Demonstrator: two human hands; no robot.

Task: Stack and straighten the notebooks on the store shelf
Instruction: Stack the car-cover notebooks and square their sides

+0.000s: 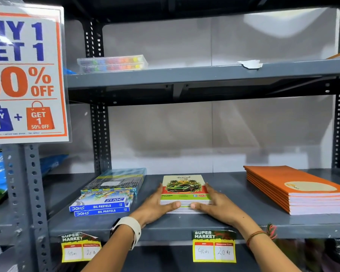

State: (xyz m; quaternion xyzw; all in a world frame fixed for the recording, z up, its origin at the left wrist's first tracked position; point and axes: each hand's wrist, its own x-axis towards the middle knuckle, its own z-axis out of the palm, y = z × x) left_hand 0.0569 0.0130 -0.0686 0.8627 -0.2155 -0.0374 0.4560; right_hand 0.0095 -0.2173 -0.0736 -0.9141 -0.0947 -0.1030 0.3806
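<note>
A short stack of notebooks [184, 188] with a green car on the top cover lies flat in the middle of the grey shelf [185, 226]. My left hand [158, 206] presses against the stack's left side, its thumb across the front edge. My right hand [216, 204] presses the right side in the same way, thumb on the front edge. The two thumbs almost meet. A second, taller stack of orange notebooks [300, 189] lies at the right end of the shelf, angled slightly.
Blue oil pastel boxes [102, 208] and a clear pencil box [116, 179] sit left of the stack. Price tags [214, 246] hang off the shelf's front lip. The upper shelf holds a crayon case [112, 62]. A sale poster [26, 73] hangs at the left.
</note>
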